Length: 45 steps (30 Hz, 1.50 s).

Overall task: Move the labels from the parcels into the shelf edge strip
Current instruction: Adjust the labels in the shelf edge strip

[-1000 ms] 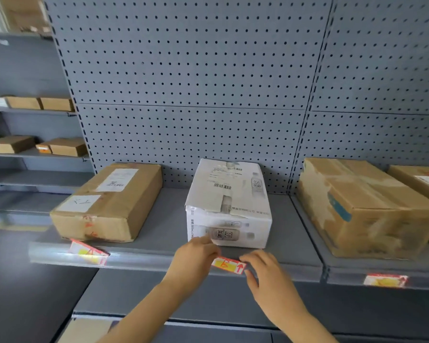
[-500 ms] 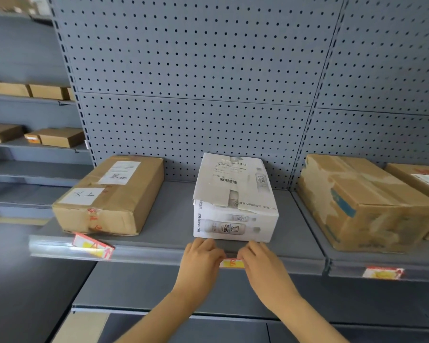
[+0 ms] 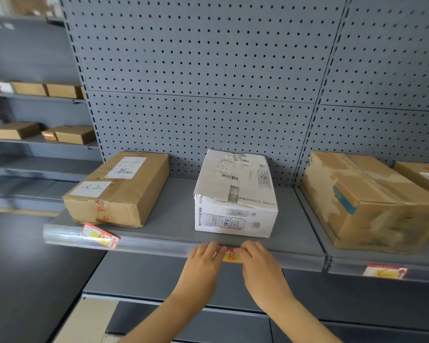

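Hands are set on the front lip of the shelf, one at each end of a small red and yellow label (image 3: 230, 254), which lies along the shelf edge strip (image 3: 159, 243) directly below the white parcel (image 3: 235, 194). The long axis of the label runs left to right, along the strip, and only its middle part is seen between the hands. The left hand (image 3: 204, 262) covers the left end and the right hand (image 3: 260, 264) covers the right end; both are equally near, so neither has the advantage. The fingers of both hands are bent and pressed together against the strip, touching the label at its ends, but it cannot be told whether the label is pinched or only pushed flat, because the fingertips are hidden by the backs of the hands. It is judged that the label is being seated into the strip, and that the coming move depends on pressing it straight toward the far side, level with the strip. Another label (image 3: 100, 235) is seen further left, below the brown parcel (image 3: 117, 189); it sits tilted and partly out of the strip, so some correction is probably needed there. A third label (image 3: 385, 271) is seen in the strip on the right, below the large brown parcel (image 3: 372, 201).
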### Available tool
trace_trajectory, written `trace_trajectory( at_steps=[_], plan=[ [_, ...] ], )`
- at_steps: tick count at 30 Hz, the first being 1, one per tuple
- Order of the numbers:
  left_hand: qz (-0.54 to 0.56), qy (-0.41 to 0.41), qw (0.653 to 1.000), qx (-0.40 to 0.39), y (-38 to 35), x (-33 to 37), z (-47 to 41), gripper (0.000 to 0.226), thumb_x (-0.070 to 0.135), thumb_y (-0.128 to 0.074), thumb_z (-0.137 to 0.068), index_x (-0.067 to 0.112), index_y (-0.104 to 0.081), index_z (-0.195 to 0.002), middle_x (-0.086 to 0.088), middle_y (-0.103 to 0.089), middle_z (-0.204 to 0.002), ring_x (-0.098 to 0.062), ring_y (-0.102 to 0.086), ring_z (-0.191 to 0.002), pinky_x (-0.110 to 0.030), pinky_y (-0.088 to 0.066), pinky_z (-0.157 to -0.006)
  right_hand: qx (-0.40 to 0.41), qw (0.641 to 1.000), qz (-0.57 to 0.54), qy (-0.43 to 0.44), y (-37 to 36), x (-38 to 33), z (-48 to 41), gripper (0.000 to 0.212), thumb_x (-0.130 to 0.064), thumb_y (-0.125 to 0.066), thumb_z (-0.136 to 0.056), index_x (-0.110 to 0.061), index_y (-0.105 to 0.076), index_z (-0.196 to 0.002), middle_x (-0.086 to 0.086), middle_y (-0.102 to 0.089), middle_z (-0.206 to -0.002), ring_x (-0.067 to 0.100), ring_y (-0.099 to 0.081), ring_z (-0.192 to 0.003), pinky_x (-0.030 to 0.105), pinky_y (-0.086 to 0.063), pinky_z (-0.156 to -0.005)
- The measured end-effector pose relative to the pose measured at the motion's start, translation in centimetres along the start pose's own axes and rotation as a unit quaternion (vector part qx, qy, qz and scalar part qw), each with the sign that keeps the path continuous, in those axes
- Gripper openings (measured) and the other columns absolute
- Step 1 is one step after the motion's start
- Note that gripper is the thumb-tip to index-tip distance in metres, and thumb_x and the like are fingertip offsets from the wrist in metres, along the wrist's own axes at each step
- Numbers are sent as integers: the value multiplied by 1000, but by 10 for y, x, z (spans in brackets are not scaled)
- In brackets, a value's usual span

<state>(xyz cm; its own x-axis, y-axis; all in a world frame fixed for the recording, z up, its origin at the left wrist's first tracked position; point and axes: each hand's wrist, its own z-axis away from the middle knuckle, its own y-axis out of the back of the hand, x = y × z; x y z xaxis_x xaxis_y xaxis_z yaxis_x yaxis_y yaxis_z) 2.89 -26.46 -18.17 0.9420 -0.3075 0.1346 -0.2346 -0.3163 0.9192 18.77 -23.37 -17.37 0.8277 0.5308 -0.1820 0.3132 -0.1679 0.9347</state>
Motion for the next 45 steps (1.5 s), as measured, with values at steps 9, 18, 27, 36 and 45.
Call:
trace_trajectory(
  at_steps=[9, 18, 27, 36, 45],
  plan=[
    [33, 22, 998, -46, -6, -2, 9, 71, -4, -49, -80, 16, -27, -144, -4, -34, -141, -24, -35, -123, -30, -29, -110, 2, 999, 4, -31, -8, -8, 18, 59, -11, -80, -64, -14, -59, -119, 5, -59, -116, 24, -59, -100, 35, -54, -87],
    [59, 3, 998, -27, 21, -56, 53, 62, -2, -43, -82, 18, -34, -139, -6, -37, -140, -25, -39, -124, -31, -33, -106, 46, 998, -42, 17, -8, -64, 4, 34, -4, -81, -63, -18, -68, -92, 6, -62, -102, 24, -62, -90, 36, -55, -74],
    [-12, 60, 994, 90, 111, -204, 84, 35, -13, -71, -59, 15, -70, -81, -2, -69, -82, -28, -61, -67, -31, -50, -54, 61, 991, -114, 23, -45, -174, -41, 11, -7, -68, -80, -16, -68, -85, 2, -60, -104, 22, -58, -97, 32, -48, -84],
    [-35, 17, 998, 44, 114, -268, 92, 40, -14, -75, -58, 11, -72, -88, -7, -71, -89, -29, -64, -75, -32, -55, -55, 38, 992, -118, -16, -62, -241, -57, 16, -18, -51, -91, -23, -63, -100, -6, -52, -112, 13, -47, -108, 24, -38, -95],
    [-41, 32, 999, 4, 103, -276, 78, 25, -6, -54, -83, 13, -65, -95, -5, -61, -105, -25, -53, -94, -28, -41, -66, 10, 995, -101, -10, -61, -244, -75, 20, -22, -45, -94, -27, -58, -108, -10, -50, -113, 9, -44, -110, 18, -33, -94]
  ],
)
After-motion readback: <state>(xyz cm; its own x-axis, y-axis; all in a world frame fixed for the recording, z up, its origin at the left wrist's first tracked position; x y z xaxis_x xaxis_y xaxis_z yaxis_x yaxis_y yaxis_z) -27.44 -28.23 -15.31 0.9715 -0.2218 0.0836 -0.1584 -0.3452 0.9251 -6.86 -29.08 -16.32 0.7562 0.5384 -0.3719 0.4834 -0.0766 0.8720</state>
